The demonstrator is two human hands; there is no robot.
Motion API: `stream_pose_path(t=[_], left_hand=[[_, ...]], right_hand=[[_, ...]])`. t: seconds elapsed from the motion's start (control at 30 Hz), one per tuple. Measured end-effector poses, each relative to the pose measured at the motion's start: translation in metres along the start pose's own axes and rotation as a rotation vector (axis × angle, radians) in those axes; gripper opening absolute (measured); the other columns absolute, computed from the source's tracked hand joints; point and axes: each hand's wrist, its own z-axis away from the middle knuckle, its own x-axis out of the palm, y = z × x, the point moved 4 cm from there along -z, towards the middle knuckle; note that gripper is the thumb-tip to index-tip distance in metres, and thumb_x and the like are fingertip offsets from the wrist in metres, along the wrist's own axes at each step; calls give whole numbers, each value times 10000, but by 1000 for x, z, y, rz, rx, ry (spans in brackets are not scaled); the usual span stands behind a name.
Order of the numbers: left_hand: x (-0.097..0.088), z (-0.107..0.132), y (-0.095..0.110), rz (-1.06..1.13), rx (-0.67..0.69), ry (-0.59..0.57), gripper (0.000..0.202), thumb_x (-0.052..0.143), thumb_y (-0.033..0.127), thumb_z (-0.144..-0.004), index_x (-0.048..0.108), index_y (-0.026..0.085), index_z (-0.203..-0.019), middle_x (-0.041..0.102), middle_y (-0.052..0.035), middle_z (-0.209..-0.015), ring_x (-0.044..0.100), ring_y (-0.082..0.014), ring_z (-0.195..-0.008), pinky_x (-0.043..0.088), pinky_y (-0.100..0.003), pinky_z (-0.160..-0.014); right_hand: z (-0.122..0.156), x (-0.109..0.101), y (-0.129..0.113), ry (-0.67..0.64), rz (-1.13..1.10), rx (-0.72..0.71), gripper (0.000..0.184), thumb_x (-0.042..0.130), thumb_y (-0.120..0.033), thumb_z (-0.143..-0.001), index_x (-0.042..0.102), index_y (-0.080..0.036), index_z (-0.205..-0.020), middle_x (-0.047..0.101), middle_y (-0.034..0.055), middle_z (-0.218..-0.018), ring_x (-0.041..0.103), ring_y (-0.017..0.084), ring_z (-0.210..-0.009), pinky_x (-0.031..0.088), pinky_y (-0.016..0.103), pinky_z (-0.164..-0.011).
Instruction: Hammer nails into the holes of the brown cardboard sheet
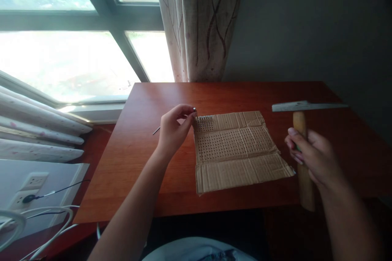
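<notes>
A flat piece of brown cardboard [239, 151] full of small holes lies on the reddish wooden table [137, 151]. My left hand [174, 128] pinches a small nail [194, 109] just above the cardboard's far left corner, where a short row of nails [206, 118] stands. My right hand [312, 155] grips the wooden handle of a hammer [301, 124], whose grey metal head is raised to the right of the cardboard. Another loose nail [156, 131] lies on the table behind my left hand.
A window [70, 61] and a patterned curtain [199, 24] stand beyond the table's far edge. At the lower left are a wall socket [29, 189] with a plug and white cables [45, 220]. A dark wall rises on the right.
</notes>
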Motion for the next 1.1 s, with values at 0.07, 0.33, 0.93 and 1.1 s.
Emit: stream_pose_path(t=[0.07, 0.33, 0.93, 1.1], left_hand=[[0, 0, -1, -16, 7, -6, 97, 708, 266, -822, 716, 184, -875, 734, -30, -843, 677, -158, -775, 557, -292, -755], [1, 1, 1, -67, 20, -7, 98, 690, 264, -826, 718, 185, -878, 742, -24, -830, 679, -155, -765, 557, -286, -761], [4, 5, 6, -156, 102, -8, 84, 645, 221, -861, 712, 186, -897, 750, -28, -856, 684, -150, -776, 559, -278, -756], [4, 7, 7, -168, 102, 17, 76, 653, 219, -860, 709, 186, -898, 751, -27, -854, 687, -152, -782, 560, -279, -753]], right_hand=[[0, 0, 1, 1, 2, -5, 429, 717, -537, -858, 539, -190, -679, 491, -42, -581, 360, 44, -408, 272, 172, -361], [1, 1, -3, 4, 18, 26, 421, 716, -545, -851, 550, -202, -673, 481, -34, -569, 359, 66, -422, 272, 193, -378], [3, 2, -6, -9, 31, 32, 386, 712, -523, -856, 557, -220, -676, 481, -21, -563, 353, 95, -433, 266, 241, -397], [4, 3, -7, -3, 33, 29, 398, 722, -533, -843, 556, -216, -670, 482, -22, -566, 354, 95, -428, 264, 238, -397]])
